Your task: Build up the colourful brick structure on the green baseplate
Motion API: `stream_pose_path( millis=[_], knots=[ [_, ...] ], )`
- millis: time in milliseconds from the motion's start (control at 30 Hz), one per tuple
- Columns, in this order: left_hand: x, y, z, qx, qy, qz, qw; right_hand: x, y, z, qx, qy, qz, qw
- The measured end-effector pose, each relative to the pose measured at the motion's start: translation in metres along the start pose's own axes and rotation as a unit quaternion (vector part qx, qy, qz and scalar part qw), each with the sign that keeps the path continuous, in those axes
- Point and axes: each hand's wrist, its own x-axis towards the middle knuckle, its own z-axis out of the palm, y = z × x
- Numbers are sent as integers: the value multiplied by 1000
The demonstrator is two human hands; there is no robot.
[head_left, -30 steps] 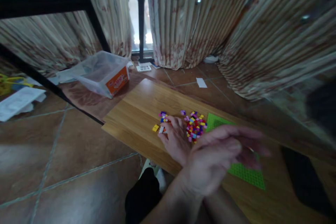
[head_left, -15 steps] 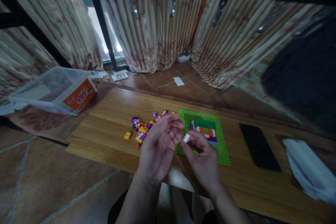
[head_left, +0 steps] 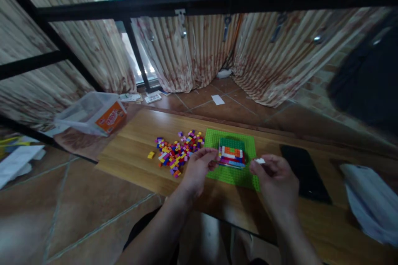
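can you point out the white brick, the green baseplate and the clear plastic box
White brick (head_left: 259,160): head view, middle of its visible part.
Green baseplate (head_left: 232,177): head view, bare studded area near its front edge.
Clear plastic box (head_left: 110,120): head view, orange label on its wall.

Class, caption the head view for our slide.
Left hand near a brick build on a green baseplate; right hand pinching a white brick.

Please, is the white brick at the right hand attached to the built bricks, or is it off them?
Off. The white brick is pinched in the right hand, with green baseplate visible between it and the built bricks.
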Motion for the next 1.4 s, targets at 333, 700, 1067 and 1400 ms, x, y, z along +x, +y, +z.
stream_pose_path(
  millis=[333,700,1067,1400],
  knots=[
    [8,26,-49,341,89,187,917,-17,-2,11,-10,-76,-54,996],
    [-21,37,-118,649,205,143,719,-38,5,36,-37,-213,-122,969],
    [21,37,-95,769,40,191,609,-65,21,101,-103,-273,-269,918],
    [40,45,-99,801,-41,193,565,-66,20,119,-29,-253,-220,942]
  ],
)
